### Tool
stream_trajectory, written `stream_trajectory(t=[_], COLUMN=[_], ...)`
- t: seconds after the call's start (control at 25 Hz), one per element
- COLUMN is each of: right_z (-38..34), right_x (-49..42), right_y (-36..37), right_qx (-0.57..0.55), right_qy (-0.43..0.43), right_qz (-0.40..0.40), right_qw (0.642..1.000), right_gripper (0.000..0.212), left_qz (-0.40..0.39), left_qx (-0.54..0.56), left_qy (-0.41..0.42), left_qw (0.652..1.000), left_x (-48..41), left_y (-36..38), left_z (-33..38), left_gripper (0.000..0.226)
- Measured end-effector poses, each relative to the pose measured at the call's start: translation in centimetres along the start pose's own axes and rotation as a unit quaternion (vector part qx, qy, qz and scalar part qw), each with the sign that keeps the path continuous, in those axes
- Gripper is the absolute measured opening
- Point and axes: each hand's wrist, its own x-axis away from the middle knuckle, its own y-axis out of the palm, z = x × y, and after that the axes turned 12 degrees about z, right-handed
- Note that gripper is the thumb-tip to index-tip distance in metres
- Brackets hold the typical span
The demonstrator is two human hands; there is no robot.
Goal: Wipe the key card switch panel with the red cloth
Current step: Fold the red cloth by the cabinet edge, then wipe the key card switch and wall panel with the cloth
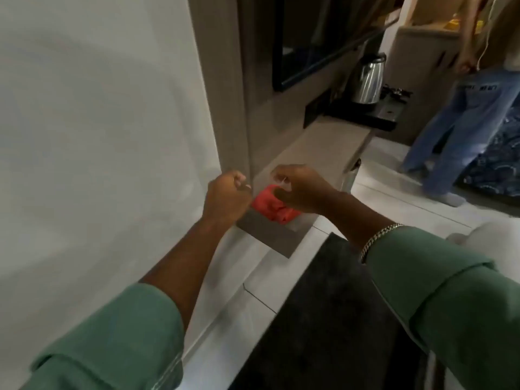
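The right hand [301, 190] is clamping the red cloth [271, 208] at the shelf's [270, 237] near corner; the left hand [228, 199] is fisted, empty. The switch panel is unseen; finding it comes next.

Two bare forearms in view, both coming out of green sleeves; left sleeve [112, 342] pushed up toward the elbow, thick folded cuff, soft matte fabric; right sleeve [450, 291] same green, cuff rolled over into a wide band with visible seam lines; chain bracelet [377, 240], gold-toned, flat links, sits on right wrist just beside the cuff edge; no rings discernible, image blurred.
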Motion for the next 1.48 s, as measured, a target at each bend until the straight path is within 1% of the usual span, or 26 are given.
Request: stream_trajectory(t=[0.04, 0.12, 0.16, 0.2, 0.28, 0.4, 0.52, 0.56, 0.6, 0.64, 0.72, 0.76, 0.84, 0.96, 1.04, 1.08, 1.16, 1.28, 1.4, 1.48], right_z=[1.7, 5.0, 6.0, 7.0, 8.4, 8.7, 7.5, 6.6, 5.8, 4.6, 1.7, -0.4, -5.4, -14.2, -19.9, -22.2, -28.1, -35.5, -42.4, -46.6], right_x=[0.0, -0.2, 0.2, 0.1, -0.3, -0.4, 0.2, 0.6, 1.0, 1.4, 1.9, 1.9, 2.1, 3.2, 4.6, 5.2, 6.5, 7.6, 8.8, 9.3], right_y=[1.7, 5.4, 7.3, 9.0, 11.2, 12.6, 12.9, 12.9, 12.9, 13.0, 13.1, 13.2, 13.0, 12.5, 12.3, 12.3, 12.1, 11.7, 11.0, 10.1], right_qx=[0.020, 0.061, 0.062, 0.050, 0.036, 0.017, -0.043, -0.065, -0.089, -0.109, -0.129, -0.134, -0.122, -0.128, -0.136, -0.152, -0.213, -0.279, -0.334, -0.371], right_qy=[0.008, 0.021, 0.029, 0.036, 0.052, 0.062, 0.026, 0.019, 0.018, 0.018, -0.002, -0.024, -0.079, -0.171, -0.205, -0.225, -0.281, -0.306, -0.309, -0.314], right_qz=[-0.011, -0.014, -0.026, -0.019, -0.007, 0.008, 0.040, 0.039, 0.038, 0.038, 0.056, 0.065, 0.084, 0.100, 0.105, 0.125, 0.176, 0.219, 0.265, 0.298], right_qw=[1.000, 0.998, 0.997, 0.998, 0.998, 0.998, 0.998, 0.997, 0.995, 0.993, 0.990, 0.989, 0.986, 0.972, 0.963, 0.954, 0.919, 0.884, 0.850, 0.822], right_gripper=[0.039, 0.049, 0.051, 0.051, 0.049, 0.042, 0.040, 0.040, 0.041, 0.043, 0.045, 0.046, 0.051, 0.059, 0.065, 0.067, 0.066, 0.069, 0.075, 0.073], left_qz=[-0.016, -0.027, -0.045, -0.041, -0.016, 0.014, 0.017, 0.022, 0.027, 0.031, 0.032, 0.033, 0.030, 0.014, 0.004, 0.000, 0.036, 0.089, 0.115, 0.168], left_qx=[0.019, 0.052, 0.075, 0.109, 0.176, 0.233, 0.312, 0.326, 0.331, 0.336, 0.337, 0.339, 0.351, 0.385, 0.385, 0.379, 0.341, 0.259, 0.215, 0.213], left_qy=[-0.049, -0.135, -0.181, -0.217, -0.298, -0.386, -0.455, -0.466, -0.469, -0.464, -0.437, -0.421, -0.392, -0.353, -0.327, -0.310, -0.265, -0.201, -0.145, -0.085], left_qw=[0.998, 0.989, 0.980, 0.969, 0.938, 0.893, 0.834, 0.822, 0.818, 0.819, 0.833, 0.840, 0.850, 0.853, 0.863, 0.872, 0.901, 0.941, 0.959, 0.959], left_x=[0.1, 0.4, 0.8, 1.0, 0.1, -1.0, -0.7, -0.4, -0.1, 0.2, 0.8, 1.0, 1.7, 3.7, 5.5, 6.5, 8.7, 11.6, 14.4, 16.2], left_y=[2.5, 7.3, 9.4, 11.0, 13.0, 14.5, 13.9, 13.0, 12.0, 10.7, 7.1, 4.6, -0.6, -10.1, -16.6, -19.4, -26.0, -33.5, -39.7, -43.7], left_z=[-0.9, -2.7, -3.7, -4.4, -5.5, -6.9, -7.6, -7.6, -7.7, -7.9, -8.4, -8.5, -8.7, -8.8, -8.8, -8.6, -8.5, -7.6, -7.1, -6.2], left_gripper=[0.018, 0.032, 0.037, 0.040, 0.043, 0.049, 0.056, 0.056, 0.053, 0.046, 0.031, 0.029, 0.034, 0.033, 0.035, 0.035, 0.035, 0.029, 0.028, 0.034])
